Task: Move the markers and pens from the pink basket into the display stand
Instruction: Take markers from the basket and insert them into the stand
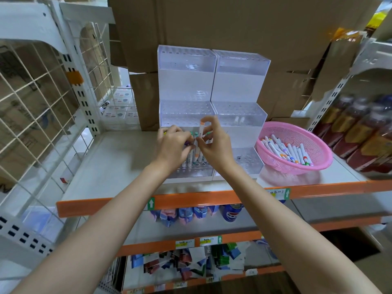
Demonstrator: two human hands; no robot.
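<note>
Left hand (pixel 172 143) seemingly gripping markers (pixel 190 155), right hand (pixel 214 143) pinching marker (pixel 201 128) — over stand (pixel 186 85) front edge.

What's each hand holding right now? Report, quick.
Left hand: fingers curled round a bunch of markers.
Right hand: pinches one upright marker.

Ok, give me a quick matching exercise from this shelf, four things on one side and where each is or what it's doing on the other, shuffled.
1 pink basket
2 right hand
3 left hand
4 cardboard boxes

A behind the display stand
B pinches one upright marker
C grips several markers
D right of the stand, on the shelf

Pairs: 1-D, 2-B, 3-C, 4-A
</note>
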